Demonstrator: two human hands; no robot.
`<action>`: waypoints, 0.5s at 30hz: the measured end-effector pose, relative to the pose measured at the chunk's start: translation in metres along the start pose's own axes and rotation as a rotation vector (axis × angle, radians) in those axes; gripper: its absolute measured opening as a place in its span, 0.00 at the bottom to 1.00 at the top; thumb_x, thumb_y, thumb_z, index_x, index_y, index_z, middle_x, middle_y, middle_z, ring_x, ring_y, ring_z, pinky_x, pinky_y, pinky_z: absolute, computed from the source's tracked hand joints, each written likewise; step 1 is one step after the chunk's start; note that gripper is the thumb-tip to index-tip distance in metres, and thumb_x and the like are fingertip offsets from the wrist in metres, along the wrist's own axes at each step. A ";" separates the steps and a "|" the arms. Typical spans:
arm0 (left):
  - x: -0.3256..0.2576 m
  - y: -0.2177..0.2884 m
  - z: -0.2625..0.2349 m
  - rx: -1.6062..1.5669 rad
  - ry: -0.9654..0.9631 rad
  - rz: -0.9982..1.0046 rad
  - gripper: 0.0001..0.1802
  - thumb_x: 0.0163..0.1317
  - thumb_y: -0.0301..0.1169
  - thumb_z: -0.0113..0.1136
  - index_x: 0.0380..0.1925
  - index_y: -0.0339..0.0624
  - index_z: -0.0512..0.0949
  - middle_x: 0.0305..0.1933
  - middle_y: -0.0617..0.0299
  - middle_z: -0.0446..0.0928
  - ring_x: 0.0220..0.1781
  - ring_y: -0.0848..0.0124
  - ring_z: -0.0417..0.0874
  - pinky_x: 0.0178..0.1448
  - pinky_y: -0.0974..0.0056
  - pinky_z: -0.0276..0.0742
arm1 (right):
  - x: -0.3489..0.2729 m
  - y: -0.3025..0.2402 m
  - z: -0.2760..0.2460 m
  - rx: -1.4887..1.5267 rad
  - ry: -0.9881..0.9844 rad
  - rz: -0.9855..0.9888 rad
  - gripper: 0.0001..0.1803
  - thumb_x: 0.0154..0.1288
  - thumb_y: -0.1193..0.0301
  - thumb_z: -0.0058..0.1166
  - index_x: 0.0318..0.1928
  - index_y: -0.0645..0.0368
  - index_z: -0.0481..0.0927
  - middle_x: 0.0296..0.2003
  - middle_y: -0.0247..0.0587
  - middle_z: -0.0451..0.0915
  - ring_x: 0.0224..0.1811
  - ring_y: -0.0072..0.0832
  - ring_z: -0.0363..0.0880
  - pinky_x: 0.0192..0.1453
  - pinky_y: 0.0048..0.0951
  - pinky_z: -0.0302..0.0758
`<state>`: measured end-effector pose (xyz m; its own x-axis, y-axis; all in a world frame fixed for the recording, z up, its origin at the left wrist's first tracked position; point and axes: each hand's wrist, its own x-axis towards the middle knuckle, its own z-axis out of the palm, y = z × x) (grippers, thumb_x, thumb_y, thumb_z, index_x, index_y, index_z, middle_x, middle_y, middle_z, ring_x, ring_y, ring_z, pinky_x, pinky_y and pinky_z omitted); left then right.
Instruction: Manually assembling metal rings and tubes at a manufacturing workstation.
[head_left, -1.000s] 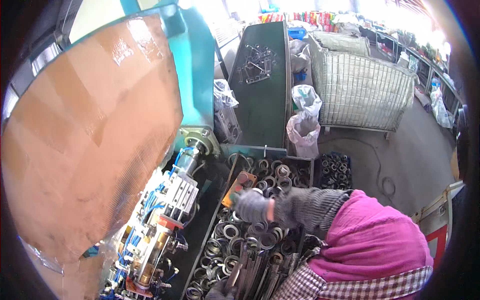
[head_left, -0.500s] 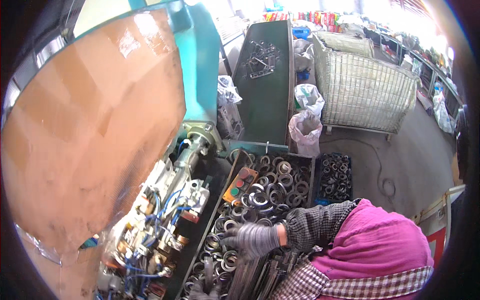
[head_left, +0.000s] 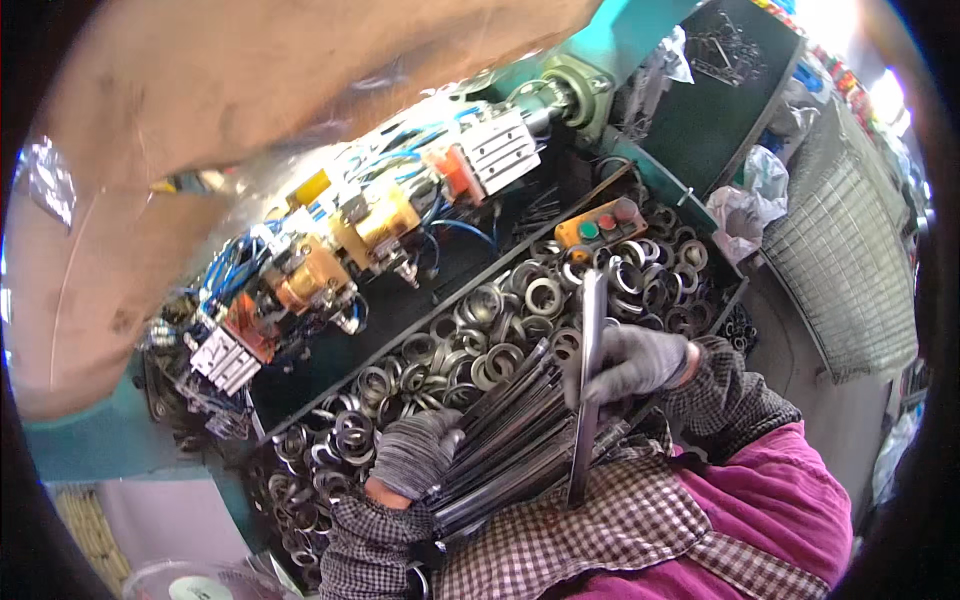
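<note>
In my right hand (head_left: 635,365), gloved in grey, is a long metal bar (head_left: 583,445), held close to upright in the picture with the thumb and fingers closed around its middle. Below it lies a bundle of similar dark metal bars (head_left: 515,435), across the bin in front of my checked apron. My left hand (head_left: 412,452), in a striped grey glove, is at the left side of this bundle with its fingers bent against the bars. Whatever those fingers grip is hidden. Loose metal rings (head_left: 500,362) fill the bin around both hands.
An orange control box (head_left: 600,225) with red and green buttons sits over the rings' far side. Beyond the bin edge is a machine fixture (head_left: 345,225) with blue hoses and clamps. A green conveyor (head_left: 715,85), white sacks (head_left: 740,215) and a wire cage (head_left: 850,240) stand far right.
The view has turned and shifted toward the machine fixture. My right hand, earlier blurred over the rings, now holds a bar up. The left hand is now beside the bundle.
</note>
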<state>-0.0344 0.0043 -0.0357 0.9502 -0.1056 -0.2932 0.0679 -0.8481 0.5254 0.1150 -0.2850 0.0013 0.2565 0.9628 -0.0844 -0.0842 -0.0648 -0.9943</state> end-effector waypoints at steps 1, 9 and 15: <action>-0.002 0.000 0.000 -0.008 -0.002 -0.019 0.17 0.60 0.34 0.60 0.48 0.40 0.80 0.43 0.48 0.82 0.46 0.53 0.83 0.53 0.55 0.78 | 0.001 -0.003 -0.003 0.184 0.085 0.035 0.17 0.65 0.63 0.61 0.48 0.64 0.80 0.38 0.38 0.82 0.41 0.24 0.80 0.48 0.28 0.76; -0.018 0.014 -0.004 -0.289 -0.029 0.191 0.17 0.60 0.29 0.59 0.50 0.42 0.79 0.44 0.49 0.82 0.47 0.55 0.83 0.52 0.58 0.78 | 0.109 -0.002 -0.008 0.546 0.366 -0.060 0.14 0.67 0.69 0.53 0.48 0.63 0.78 0.36 0.40 0.81 0.38 0.26 0.81 0.41 0.29 0.81; -0.028 0.003 -0.124 -0.228 0.155 0.011 0.15 0.64 0.29 0.56 0.50 0.42 0.79 0.41 0.48 0.82 0.42 0.54 0.84 0.46 0.58 0.80 | 0.194 0.016 -0.005 0.854 0.288 -0.035 0.17 0.67 0.71 0.56 0.54 0.60 0.75 0.40 0.39 0.80 0.39 0.30 0.83 0.46 0.32 0.82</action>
<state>-0.0235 0.0686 0.0731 0.9853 -0.0181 -0.1697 0.1075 -0.7066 0.6994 0.1684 -0.1001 -0.0313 0.4942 0.8500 -0.1823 -0.7289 0.2909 -0.6198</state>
